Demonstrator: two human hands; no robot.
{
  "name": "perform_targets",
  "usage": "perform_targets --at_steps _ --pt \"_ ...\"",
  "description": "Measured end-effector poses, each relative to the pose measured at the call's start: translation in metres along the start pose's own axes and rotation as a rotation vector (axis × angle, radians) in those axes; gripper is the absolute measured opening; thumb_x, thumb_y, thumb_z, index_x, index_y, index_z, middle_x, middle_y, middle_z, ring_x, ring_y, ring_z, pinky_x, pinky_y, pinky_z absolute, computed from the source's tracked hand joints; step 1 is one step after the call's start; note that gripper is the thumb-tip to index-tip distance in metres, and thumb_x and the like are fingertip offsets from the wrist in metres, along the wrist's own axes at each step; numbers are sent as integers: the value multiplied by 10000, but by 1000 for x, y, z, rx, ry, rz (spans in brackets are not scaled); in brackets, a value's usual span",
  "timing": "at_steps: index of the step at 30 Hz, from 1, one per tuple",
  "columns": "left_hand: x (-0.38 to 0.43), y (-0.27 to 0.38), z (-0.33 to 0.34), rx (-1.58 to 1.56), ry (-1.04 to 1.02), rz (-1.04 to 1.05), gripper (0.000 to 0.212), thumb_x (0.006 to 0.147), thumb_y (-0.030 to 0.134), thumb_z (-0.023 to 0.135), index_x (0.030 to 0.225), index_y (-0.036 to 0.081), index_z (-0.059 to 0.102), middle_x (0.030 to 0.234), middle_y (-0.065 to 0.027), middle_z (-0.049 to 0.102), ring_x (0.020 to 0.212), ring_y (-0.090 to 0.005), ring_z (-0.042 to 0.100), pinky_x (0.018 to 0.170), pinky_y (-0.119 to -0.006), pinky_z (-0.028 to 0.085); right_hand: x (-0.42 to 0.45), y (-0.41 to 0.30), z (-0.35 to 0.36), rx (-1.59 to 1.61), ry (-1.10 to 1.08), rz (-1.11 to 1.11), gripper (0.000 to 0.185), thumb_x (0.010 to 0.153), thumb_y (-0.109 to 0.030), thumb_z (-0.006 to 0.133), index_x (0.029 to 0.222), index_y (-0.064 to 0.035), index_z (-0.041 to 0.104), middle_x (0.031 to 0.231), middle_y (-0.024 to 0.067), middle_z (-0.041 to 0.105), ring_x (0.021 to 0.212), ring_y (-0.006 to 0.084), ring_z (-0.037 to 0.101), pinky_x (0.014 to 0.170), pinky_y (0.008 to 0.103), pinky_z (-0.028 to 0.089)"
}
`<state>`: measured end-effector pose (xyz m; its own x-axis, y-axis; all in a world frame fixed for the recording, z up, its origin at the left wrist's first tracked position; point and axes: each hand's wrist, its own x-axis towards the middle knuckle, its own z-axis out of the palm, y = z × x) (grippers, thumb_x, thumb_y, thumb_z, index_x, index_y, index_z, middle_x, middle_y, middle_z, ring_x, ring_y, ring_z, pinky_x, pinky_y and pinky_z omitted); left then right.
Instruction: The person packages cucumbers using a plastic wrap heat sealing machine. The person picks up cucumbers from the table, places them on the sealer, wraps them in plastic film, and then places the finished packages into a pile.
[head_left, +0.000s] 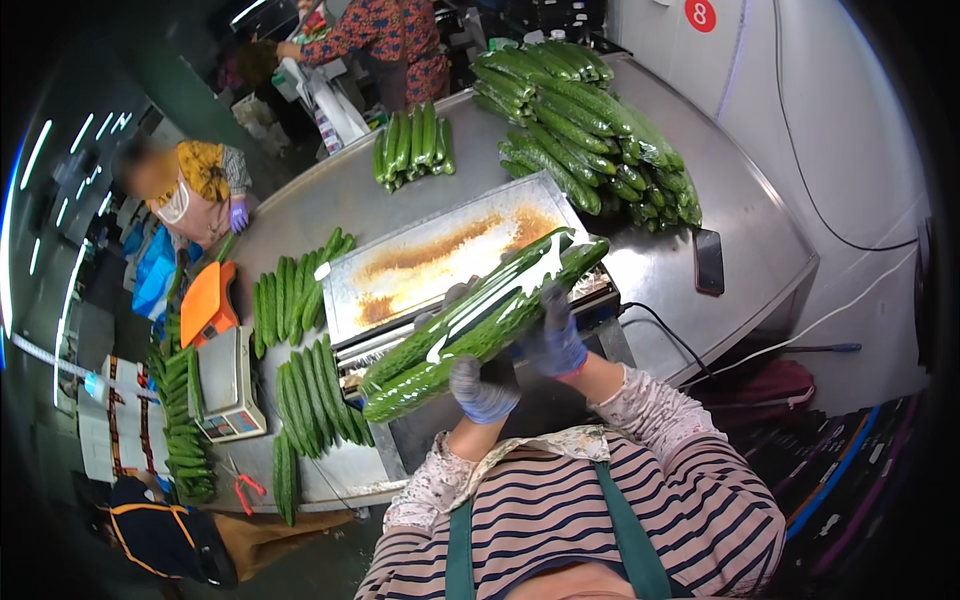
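Observation:
A pack of long green cucumbers (480, 315) in shiny clear film lies tilted across my two gloved hands. My left hand (484, 390) grips the near lower side of the pack. Toward its upper right end, my right hand (556, 337) holds the same side, with the thumb on the film. Grey fingertips also show past the pack's far edge; whose fingers they are cannot be told apart fully. Directly beneath is a film-wrapping machine (442, 255) with a brown-stained metal plate, partly hidden by the pack.
Wrapped cucumbers (585, 127) are piled at the back right, near a phone (709, 261). Loose cucumbers (315, 397) lie left, beside a weighing scale (225, 382), an orange scale (208, 300) and red-handled scissors (247, 487). A co-worker (199, 187) stands across the steel table (750, 225).

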<state>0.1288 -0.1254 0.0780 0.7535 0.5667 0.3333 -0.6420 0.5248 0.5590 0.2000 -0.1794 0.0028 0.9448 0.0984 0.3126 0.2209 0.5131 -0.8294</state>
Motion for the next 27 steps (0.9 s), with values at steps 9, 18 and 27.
perform_targets --at_steps 9,18,27 --pt "1 7 -99 509 -303 -557 538 919 263 559 1346 -13 382 1309 -190 479 1152 -277 519 992 -405 423 19 -75 5 572 -207 540 513 843 -472 612 1142 -63 528 1042 56 592 978 163 578 872 335 485" --pt "5 2 -63 201 -81 -687 458 811 81 641 1245 62 496 1106 -56 595 991 -172 571 880 -310 471 33 -54 -6 -413 -492 217 522 840 -467 621 1113 -23 594 899 122 659 858 219 621 778 344 493" --pt "15 5 -37 259 55 -463 587 868 311 597 1319 10 372 1266 -154 488 1141 -262 513 970 -411 431 -9 -68 -22 -1111 -704 -41 1063 687 -377 736 1446 -6 91 1307 317 366 1127 413 509 933 426 450"
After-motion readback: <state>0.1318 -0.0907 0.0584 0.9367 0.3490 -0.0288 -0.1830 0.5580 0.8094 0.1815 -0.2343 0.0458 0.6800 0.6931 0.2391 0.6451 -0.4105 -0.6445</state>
